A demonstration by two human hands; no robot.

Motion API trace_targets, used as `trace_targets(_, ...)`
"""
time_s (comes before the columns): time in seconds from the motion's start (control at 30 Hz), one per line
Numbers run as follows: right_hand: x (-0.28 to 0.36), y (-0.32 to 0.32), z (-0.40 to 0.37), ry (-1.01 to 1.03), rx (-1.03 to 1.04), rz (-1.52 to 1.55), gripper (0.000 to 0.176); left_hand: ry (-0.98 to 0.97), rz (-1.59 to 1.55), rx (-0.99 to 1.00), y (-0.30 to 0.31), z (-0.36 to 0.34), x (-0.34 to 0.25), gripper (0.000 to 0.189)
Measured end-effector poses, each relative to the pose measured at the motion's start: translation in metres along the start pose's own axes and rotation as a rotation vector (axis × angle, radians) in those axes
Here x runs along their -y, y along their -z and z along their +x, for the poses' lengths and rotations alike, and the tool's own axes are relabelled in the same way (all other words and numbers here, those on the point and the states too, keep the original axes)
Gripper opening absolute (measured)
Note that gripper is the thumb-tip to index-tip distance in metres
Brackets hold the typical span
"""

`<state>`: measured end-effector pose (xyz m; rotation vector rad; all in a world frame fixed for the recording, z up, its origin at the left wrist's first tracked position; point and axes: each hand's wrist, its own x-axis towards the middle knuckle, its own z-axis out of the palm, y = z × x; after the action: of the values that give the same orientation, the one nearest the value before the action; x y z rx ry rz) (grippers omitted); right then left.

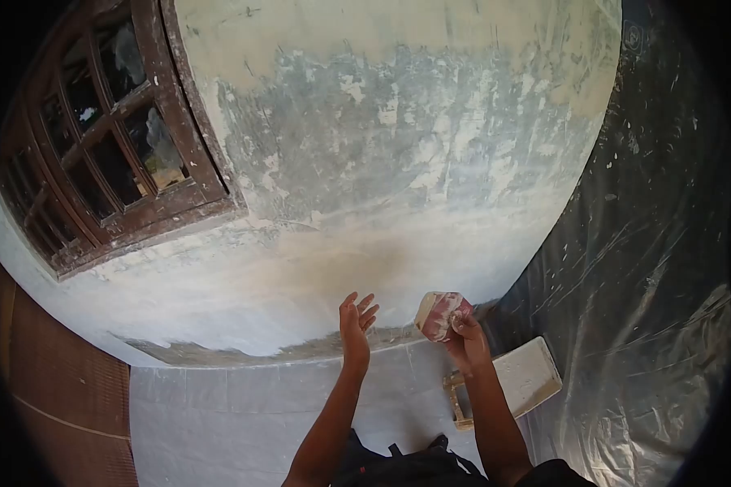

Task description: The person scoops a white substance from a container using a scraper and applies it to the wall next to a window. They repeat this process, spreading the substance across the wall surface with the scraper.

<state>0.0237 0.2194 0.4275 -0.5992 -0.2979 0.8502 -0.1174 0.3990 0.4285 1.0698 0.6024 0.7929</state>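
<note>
In my right hand [468,334] is a flat reddish spreader [440,315] smeared with pale putty, my thumb pressed over its near face. My left hand [356,325] is raised to the left of it, palm inward, fingers apart and holding nothing. Both hands are in front of the lower part of a wall [382,154]. That wall has patchy grey areas with white smears in the middle, and a smoother whitish band runs below them.
A brown wooden window [122,138] with glass panes is at the upper left. Dark plastic sheeting [625,284] hangs along the right. A small bench [528,373] with a pale top stands beside my right forearm. Grey tiles [219,414] cover the floor, with a brown ribbed surface [65,365] at left.
</note>
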Motion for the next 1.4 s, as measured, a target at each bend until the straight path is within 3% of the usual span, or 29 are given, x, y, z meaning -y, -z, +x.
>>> trace_targets(0.1, -0.026, -0.068, 0.047, 0.117, 0.041, -0.007, 0.042, -0.278, 0.092, 0.013, 0.03, 0.039, -0.069, 0.046)
trace_targets(0.17, -0.033, -0.127, 0.076, 0.159, 0.047, -0.036, 0.031, -0.73, 0.28, -0.024, 0.052, 0.065, -0.109, 0.041)
trace_targets(0.23, -0.044, -0.168, 0.102, 0.268, 0.086, -0.085, 0.031, -0.802, 0.362, -0.055, 0.075, 0.086, -0.154, 0.043)
trace_targets(0.3, -0.048, -0.223, 0.121, 0.343, 0.132, -0.105, 0.031, -1.112, 0.609, -0.112, 0.096, 0.11, -0.191, 0.045)
trace_targets(0.37, -0.049, -0.274, 0.138, 0.511, 0.119, -0.433, 0.032, -1.203, 0.6, -0.093, 0.115, 0.13, -0.224, 0.047)
trace_targets(0.4, -0.051, -0.299, 0.146, 0.523, 0.124, -0.428, 0.032, -1.282, 0.787, -0.139, 0.125, 0.139, -0.237, 0.047)
trace_targets(0.43, -0.053, -0.322, 0.153, 0.725, 0.168, -0.615, 0.034, -1.353, 0.974, -0.189, 0.135, 0.148, -0.248, 0.047)
trace_targets(0.47, -0.051, -0.342, 0.159, 0.925, 0.208, -0.803, 0.038, -1.369, 0.987, -0.18, 0.144, 0.158, -0.254, 0.047)
trace_targets(0.5, -0.047, -0.359, 0.164, 0.936, 0.209, -0.805, 0.038, -1.378, 0.98, -0.178, 0.15, 0.167, -0.258, 0.047)
trace_targets(0.57, -0.038, -0.388, 0.172, 1.381, 0.22, -1.264, 0.047, -1.444, 1.061, -0.222, 0.159, 0.18, -0.263, 0.049)
trace_targets(0.7, -0.024, -0.421, 0.179, 1.623, 0.218, -1.519, 0.049, -1.426, 1.083, -0.213, 0.161, 0.192, -0.263, 0.052)
trace_targets(0.97, 0.021, -0.415, 0.206, 1.887, 0.499, -1.766, 0.045, -1.395, 1.073, -0.223, 0.165, 0.193, -0.259, 0.051)
trace_targets(1.07, 0.046, -0.424, 0.212, 2.036, 0.805, -1.893, 0.04, -1.397, 1.077, -0.259, 0.165, 0.193, -0.256, 0.049)
trace_targets(1.4, 0.064, -0.441, 0.244, 2.096, 1.095, -1.888, 0.038, -1.43, 1.111, -0.303, 0.166, 0.194, -0.257, 0.043)
